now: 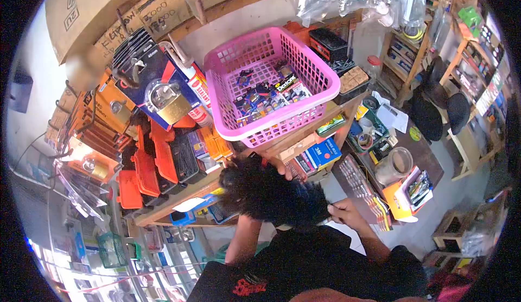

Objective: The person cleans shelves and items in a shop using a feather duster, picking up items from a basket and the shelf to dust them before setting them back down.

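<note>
In front of my black shirt is a bushy black thing (271,193) that looks like a feather duster. My right hand (344,215) is closed at its right end, thumb and fingers pinched near a pale edge. My left forearm passes behind the black bristles, and part of my left hand (280,167) shows above them, below the basket. Its fingers look bent beside a small dark piece with a bit of red; what they hold is hidden. Just above stands a pink plastic basket (282,130) with small packaged items and a Dextone card (287,87) inside.
Hanging padlock packs (171,104) and orange bins (146,171) crowd the left. A blue 3M box (323,154) sits on a shelf under the basket. At right, a brown table (429,152) bears a clear tub (395,165) and an orange-white box (399,201). Plastic bags hang above.
</note>
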Motion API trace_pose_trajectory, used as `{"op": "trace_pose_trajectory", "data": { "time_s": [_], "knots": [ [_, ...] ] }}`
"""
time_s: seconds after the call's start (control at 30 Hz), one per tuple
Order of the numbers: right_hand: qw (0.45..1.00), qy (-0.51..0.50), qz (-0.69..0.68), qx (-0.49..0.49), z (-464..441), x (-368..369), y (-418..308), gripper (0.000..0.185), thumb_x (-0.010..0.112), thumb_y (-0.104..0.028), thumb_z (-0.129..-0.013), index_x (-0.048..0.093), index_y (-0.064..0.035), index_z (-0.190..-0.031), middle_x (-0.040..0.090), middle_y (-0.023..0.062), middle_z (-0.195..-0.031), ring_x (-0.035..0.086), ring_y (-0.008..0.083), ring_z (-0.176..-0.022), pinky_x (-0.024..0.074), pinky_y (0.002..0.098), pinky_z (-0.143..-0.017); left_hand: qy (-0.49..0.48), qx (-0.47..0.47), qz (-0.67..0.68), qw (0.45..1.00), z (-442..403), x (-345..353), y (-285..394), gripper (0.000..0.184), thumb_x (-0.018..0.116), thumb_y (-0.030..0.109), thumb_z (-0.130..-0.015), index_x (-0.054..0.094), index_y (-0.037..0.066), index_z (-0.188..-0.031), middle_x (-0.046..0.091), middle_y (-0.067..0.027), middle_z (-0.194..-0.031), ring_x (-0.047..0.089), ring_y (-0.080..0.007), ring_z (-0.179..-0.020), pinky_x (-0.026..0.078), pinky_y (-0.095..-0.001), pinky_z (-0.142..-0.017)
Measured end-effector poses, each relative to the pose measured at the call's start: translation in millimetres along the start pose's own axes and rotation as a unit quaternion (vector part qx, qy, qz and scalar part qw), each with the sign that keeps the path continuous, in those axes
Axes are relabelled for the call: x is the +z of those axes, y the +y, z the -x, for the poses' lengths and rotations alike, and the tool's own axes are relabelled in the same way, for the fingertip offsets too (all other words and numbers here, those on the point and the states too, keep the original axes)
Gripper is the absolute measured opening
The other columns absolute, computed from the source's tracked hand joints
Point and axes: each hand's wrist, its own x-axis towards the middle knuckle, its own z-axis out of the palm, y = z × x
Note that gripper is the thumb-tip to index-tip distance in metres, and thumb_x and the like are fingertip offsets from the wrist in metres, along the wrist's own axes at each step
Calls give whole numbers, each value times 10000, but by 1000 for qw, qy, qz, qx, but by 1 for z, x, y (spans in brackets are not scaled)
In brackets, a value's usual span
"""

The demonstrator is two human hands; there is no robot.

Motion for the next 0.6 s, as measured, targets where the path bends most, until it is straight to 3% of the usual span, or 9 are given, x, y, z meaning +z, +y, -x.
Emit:
{"op": "trace_pose_trajectory", "data": {
  "time_s": [0.03, 0.07, 0.13, 0.2, 0.27, 0.3, 0.33, 0.43, 0.6],
  "knots": [
    [1000, 6, -26, 12, 1, 4, -3, 513, 550, -329, -1004, 450, -86, -563, 409, -13, -524, 407, 67, -496, 535, 310, -628, 17, 4, -30, 999, -1, 5, 2, 799, 274, 719, -924, 442, 119, -1425, 488, -125, -1426, 436, -338, -1326, 271, -569, -1129],
    [997, 28, -17, 71, 0, 9, -10, 522, 538, -372, -1006, 448, -105, -566, 411, -30, -522, 381, 62, -475, 432, 275, -533, 153, 52, -36, 986, -8, 48, 0, 788, 268, 709, -930, 430, 128, -1438, 484, -125, -1431, 429, -331, -1336, 263, -556, -1138],
    [999, -25, 10, 42, -4, 20, 1, 525, 532, -354, -1005, 446, -104, -552, 415, -14, -487, 363, 72, -424, 461, 262, -549, 386, 104, -79, 913, 8, 60, 2, 779, 274, 694, -936, 370, 149, -1484, 449, -106, -1465, 395, -295, -1372, 226, -514, -1169],
    [997, -74, 28, 26, -14, 27, 14, 521, 526, -323, -1008, 439, -103, -543, 422, -9, -470, 359, 74, -399, 475, 261, -532, 190, 11, -34, 981, 20, 8, 22, 804, 293, 703, -925, 324, 146, -1504, 418, -119, -1486, 411, -317, -1357, 271, -527, -1144],
    [999, -10, -4, 37, -18, 28, 16, 516, 526, -299, -1011, 440, -99, -544, 422, -14, -476, 376, 71, -421, 478, 265, -549, 62, 29, -41, 997, 23, 21, 28, 791, 298, 701, -924, 361, 128, -1467, 477, -156, -1399, 486, -356, -1248, 373, -549, -1036],
    [999, 22, -21, 44, -19, 29, 14, 514, 526, -288, -1013, 440, -96, -544, 422, -17, -479, 384, 70, -432, 480, 266, -557, 233, 87, -55, 967, 15, 75, 26, 776, 294, 699, -924, 426, 114, -1416, 550, -186, -1303, 553, -382, -1148, 442, -559, -950],
    [998, 17, -38, 39, -21, 32, 12, 511, 541, -297, -1008, 442, -94, -550, 414, -27, -490, 380, 58, -458, 454, 263, -549, 511, 177, -4, 841, -16, 111, 24, 732, 317, 703, -911, 515, 94, -1264, 603, -193, -1065, 588, -378, -928, 473, -535, -790],
    [993, -114, 10, -13, -31, 44, 30, 509, 546, -317, -1006, 448, -98, -557, 410, -33, -495, 345, 46, -440, 329, 241, -426, 215, 53, -124, 967, 58, 28, 41, 681, 344, 687, -912, 542, 90, -1174, 582, -176, -951, 574, -358, -838, 467, -507, -764],
    [999, -12, 12, 46, -29, 46, 17, 529, 559, -349, -1000, 457, -90, -551, 428, -55, -519, 374, 43, -483, 314, 251, -467, 274, 96, -183, 939, 71, 40, 50, 650, 352, 648, -927, 530, 90, -1210, 586, -183, -1026, 576, -346, -920, 460, -524, -850]
  ]
}}
